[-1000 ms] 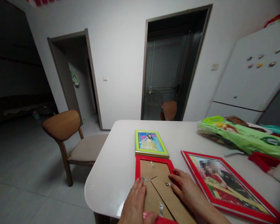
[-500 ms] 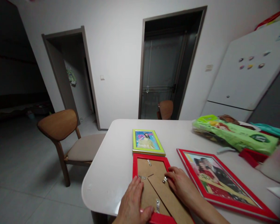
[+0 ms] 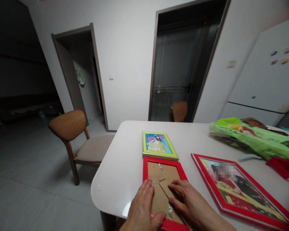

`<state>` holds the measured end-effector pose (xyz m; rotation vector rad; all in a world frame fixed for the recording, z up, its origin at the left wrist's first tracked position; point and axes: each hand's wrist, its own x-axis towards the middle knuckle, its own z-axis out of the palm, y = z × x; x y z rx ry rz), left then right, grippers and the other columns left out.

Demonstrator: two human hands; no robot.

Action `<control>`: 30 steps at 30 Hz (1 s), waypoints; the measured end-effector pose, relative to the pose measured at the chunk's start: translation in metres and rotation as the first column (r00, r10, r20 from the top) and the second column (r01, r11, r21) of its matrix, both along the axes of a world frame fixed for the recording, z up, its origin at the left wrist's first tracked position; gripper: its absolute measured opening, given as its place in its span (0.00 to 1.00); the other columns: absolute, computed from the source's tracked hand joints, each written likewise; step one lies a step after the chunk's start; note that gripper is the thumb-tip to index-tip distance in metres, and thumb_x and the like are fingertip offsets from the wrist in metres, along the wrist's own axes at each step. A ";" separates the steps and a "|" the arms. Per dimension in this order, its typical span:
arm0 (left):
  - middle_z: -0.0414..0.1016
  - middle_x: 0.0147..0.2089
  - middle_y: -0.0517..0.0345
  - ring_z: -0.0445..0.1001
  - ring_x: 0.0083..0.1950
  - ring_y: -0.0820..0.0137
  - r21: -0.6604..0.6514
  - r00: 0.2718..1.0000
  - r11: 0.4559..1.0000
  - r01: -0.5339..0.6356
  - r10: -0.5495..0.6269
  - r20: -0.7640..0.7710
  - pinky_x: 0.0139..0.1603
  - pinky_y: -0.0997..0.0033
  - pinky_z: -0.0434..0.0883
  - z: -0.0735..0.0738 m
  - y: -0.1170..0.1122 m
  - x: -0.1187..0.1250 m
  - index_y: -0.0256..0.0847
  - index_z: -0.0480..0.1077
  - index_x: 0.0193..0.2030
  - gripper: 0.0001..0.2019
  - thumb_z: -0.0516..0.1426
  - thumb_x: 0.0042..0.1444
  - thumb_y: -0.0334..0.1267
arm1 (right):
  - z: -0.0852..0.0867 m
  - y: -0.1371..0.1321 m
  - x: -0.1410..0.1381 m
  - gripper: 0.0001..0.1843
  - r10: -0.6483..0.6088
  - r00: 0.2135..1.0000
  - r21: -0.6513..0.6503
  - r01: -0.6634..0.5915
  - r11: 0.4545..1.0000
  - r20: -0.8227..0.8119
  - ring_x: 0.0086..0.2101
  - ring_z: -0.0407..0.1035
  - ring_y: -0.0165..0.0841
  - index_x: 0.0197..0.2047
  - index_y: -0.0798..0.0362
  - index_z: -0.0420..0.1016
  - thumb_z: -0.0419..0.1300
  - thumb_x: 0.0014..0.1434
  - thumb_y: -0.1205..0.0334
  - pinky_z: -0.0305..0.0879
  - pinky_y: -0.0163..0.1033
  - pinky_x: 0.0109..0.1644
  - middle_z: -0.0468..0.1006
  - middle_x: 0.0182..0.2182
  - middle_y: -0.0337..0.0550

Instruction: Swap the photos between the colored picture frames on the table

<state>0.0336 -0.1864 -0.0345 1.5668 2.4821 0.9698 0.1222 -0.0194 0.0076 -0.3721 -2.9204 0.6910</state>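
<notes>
Red frame point(image 3: 162, 170) lies face down near the tabletop point(image 3: 120, 173) front edge, cardboard back up. Left hand point(image 3: 142, 208) flat on its left side, fingers spread, gripping nothing, thumb hooked at the bottom rail. Right hand point(image 3: 186, 199) flat on the backing, fingers extended by the metal tabs, nothing grasped. Green frame point(image 3: 159, 145) touches its far edge; large red frame point(image 3: 233, 186) just beside on the right. Risk: frame sits close to the edge, so a hard push could slide it off or nudge the green frame.
</notes>
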 end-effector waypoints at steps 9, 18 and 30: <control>0.54 0.58 0.42 0.51 0.59 0.59 0.015 0.998 0.999 -0.051 0.051 0.033 0.58 0.59 0.55 0.004 0.000 0.004 0.28 0.56 0.54 0.31 0.56 0.41 0.36 | -0.002 -0.011 0.000 0.22 0.134 0.991 0.069 -0.133 0.989 -0.008 0.48 0.58 0.39 0.45 0.48 0.69 0.53 0.44 0.65 0.52 0.44 0.51 0.64 0.49 0.48; 0.54 0.58 0.43 0.51 0.60 0.60 0.060 0.999 0.997 -0.050 0.051 -0.011 0.58 0.57 0.56 -0.005 -0.001 0.005 0.30 0.55 0.54 0.29 0.55 0.44 0.36 | -0.005 -0.010 0.009 0.11 0.317 0.948 -0.037 -0.318 0.947 -0.033 0.49 0.57 0.38 0.34 0.47 0.74 0.53 0.48 0.64 0.52 0.45 0.52 0.64 0.49 0.46; 0.54 0.59 0.44 0.51 0.59 0.60 0.104 0.999 0.994 -0.032 0.029 0.032 0.57 0.56 0.56 -0.004 -0.002 0.003 0.33 0.53 0.55 0.29 0.54 0.44 0.34 | 0.000 -0.017 -0.006 0.12 0.222 0.969 -0.022 -0.226 0.974 -0.106 0.42 0.60 0.34 0.38 0.51 0.71 0.49 0.53 0.62 0.55 0.40 0.47 0.68 0.41 0.46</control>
